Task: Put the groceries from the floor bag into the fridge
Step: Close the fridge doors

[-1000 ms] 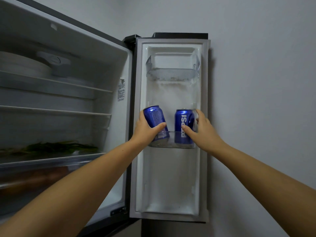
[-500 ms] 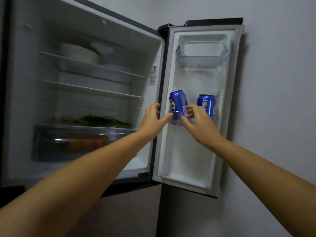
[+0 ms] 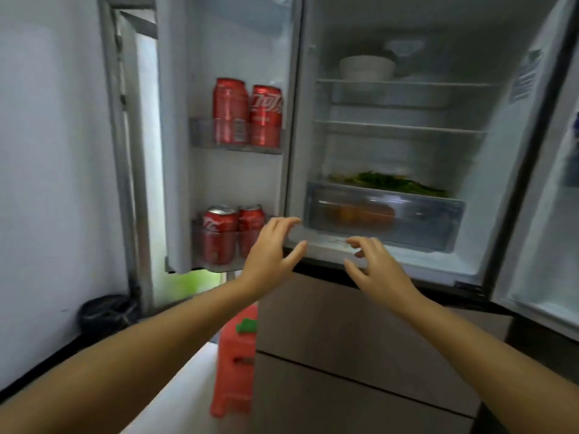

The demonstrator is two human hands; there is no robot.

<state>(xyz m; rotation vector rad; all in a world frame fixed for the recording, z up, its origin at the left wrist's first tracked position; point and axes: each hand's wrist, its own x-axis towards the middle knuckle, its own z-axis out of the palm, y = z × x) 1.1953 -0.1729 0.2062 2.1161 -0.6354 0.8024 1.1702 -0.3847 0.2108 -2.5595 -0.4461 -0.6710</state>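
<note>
The fridge (image 3: 404,145) stood open; before its crisper drawer (image 3: 383,216), the left hand (image 3: 271,255) and right hand (image 3: 374,266) hung spread, holding nothing.

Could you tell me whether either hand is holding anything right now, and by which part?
Nothing is held: the left hand and right hand are both empty, fingers spread.

glossy metal red cans (image 3: 247,112); clear plastic crisper drawer (image 3: 383,214); smooth white fridge liner (image 3: 404,151).
</note>
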